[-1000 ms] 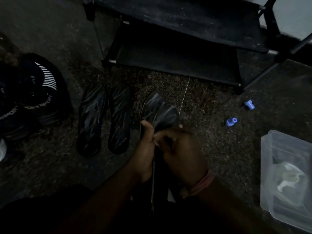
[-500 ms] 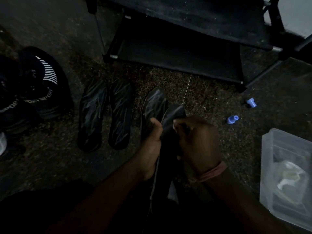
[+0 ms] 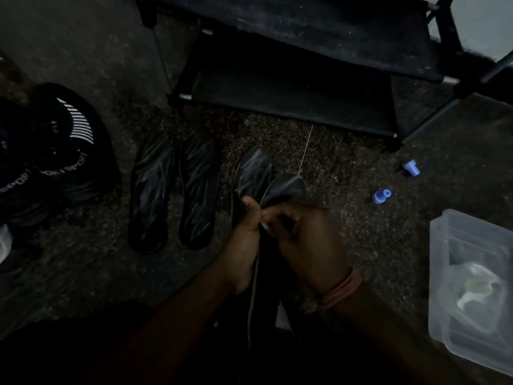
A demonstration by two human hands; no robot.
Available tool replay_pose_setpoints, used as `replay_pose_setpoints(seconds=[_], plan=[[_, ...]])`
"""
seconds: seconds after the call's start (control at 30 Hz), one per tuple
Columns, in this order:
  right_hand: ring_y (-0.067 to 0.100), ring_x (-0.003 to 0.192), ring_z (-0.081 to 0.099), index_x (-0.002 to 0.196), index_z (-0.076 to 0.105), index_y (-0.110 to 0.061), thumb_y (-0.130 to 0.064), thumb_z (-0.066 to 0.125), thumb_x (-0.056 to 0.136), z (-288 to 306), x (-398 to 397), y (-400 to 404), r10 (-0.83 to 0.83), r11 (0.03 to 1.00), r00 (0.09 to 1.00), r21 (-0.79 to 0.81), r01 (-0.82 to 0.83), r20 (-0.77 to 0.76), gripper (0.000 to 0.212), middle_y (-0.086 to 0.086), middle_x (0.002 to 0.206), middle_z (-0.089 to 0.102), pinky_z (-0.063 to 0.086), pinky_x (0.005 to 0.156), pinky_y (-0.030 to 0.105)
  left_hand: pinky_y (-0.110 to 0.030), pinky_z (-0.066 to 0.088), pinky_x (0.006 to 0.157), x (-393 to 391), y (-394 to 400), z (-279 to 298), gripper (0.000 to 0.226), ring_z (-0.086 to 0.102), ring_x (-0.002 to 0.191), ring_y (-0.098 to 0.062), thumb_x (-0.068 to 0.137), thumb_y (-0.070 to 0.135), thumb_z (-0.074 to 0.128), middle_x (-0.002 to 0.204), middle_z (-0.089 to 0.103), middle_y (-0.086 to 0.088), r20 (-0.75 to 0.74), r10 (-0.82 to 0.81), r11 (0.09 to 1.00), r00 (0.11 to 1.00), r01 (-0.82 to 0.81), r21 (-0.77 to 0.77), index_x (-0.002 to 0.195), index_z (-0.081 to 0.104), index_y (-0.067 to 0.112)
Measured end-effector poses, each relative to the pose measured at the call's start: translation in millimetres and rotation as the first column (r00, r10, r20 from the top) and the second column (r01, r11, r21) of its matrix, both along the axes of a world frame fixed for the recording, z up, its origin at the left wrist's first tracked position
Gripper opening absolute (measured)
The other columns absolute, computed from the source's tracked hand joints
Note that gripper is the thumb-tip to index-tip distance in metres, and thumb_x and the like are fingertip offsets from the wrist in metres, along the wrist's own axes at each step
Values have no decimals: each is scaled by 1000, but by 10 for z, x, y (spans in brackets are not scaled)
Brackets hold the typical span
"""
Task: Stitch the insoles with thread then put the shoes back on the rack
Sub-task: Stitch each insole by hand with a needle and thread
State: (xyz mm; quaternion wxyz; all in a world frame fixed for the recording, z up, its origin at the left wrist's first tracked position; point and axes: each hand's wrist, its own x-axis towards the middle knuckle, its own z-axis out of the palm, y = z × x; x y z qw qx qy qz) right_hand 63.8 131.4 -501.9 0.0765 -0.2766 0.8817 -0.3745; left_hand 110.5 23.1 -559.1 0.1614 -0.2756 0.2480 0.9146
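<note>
Since the previous second I note one change: my right hand (image 3: 308, 245) has drawn back toward the left hand (image 3: 244, 240), and the two now meet at the edge of the held insole (image 3: 283, 187). Half a second ago the right hand sat higher, at the folded toe end.

Grip state: left grip is pressed around the insole's body; right grip is pinched tight at its edge, on what I judge to be a needle, too small and dark to confirm.

A pale thread (image 3: 305, 151) runs taut from the insole tip toward the rack (image 3: 291, 87). I read this as one stitch being set and the next started.

A third insole (image 3: 254, 170) lies just behind, a pair of insoles (image 3: 175, 190) on the floor to the left. The shoes (image 3: 55, 140) remain off the rack, far left. Stitching is unfinished.
</note>
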Motion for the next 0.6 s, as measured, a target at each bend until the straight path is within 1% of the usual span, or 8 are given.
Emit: replay_pose_setpoints(seconds=[0.1,0.17,0.23,0.3,0.4,0.47,0.53,0.6], plan=[[17,80,69,88,77,-15,-8,70,86,-58,-186,153,-141,987,979,53,150,-149,11,1,89,74,53,72,34,-54,40,111,1,45,-26,88,53,132,-41,89,81,22,135,64,-16,2,-75,996,997,75,-40,136,62,18],[22,76,67,87,75,-13,-7,69,86,-46,-104,112,-104,986,967,106,132,-233,9,5,86,72,51,68,36,-52,40,113,-8,34,-36,87,54,132,-38,91,79,24,137,63,-16,1,-48,999,999,48,-25,138,60,17],[19,76,66,89,74,-15,-8,67,87,-3,79,-19,27,992,982,122,-5,-186,11,3,87,71,50,70,34,-41,52,101,-16,13,-6,84,63,122,-31,94,73,25,131,66,-20,-4,18,999,1000,-17,45,132,65,10],[16,79,67,91,75,-16,-8,66,88,-14,73,-33,58,996,991,69,-50,-120,13,1,89,72,52,75,33,-37,59,90,-5,-1,2,83,70,109,-29,96,70,24,121,71,-20,-16,61,994,998,-59,89,118,73,7],[22,78,68,90,76,-16,-12,66,87,-85,-161,115,-101,990,975,78,119,-200,11,5,90,72,55,70,39,-49,46,107,7,13,-18,82,61,124,-34,95,75,22,136,63,-16,-17,-9,998,1000,10,55,132,66,16],[25,74,68,88,77,-15,-15,66,88,-104,-194,148,-101,984,970,122,130,-222,11,7,88,72,55,66,41,-47,50,103,6,6,-9,78,64,120,-31,97,73,22,133,66,-13,-26,-25,999,999,26,35,125,72,20],[18,76,70,92,76,-19,-17,67,91,-70,-156,134,-122,992,990,6,123,-73,9,0,88,73,57,70,41,-40,56,94,-10,-19,56,73,69,113,-26,102,65,22,126,70,-11,-54,-4,996,999,9,94,117,77,19],[10,76,71,95,74,-18,-15,68,94,37,-195,126,-220,941,959,-219,257,180,7,-5,85,74,59,71,38,-45,48,105,-22,-97,86,65,63,123,-29,105,58,28,134,65,-14,-77,29,990,997,-18,139,129,69,15]])
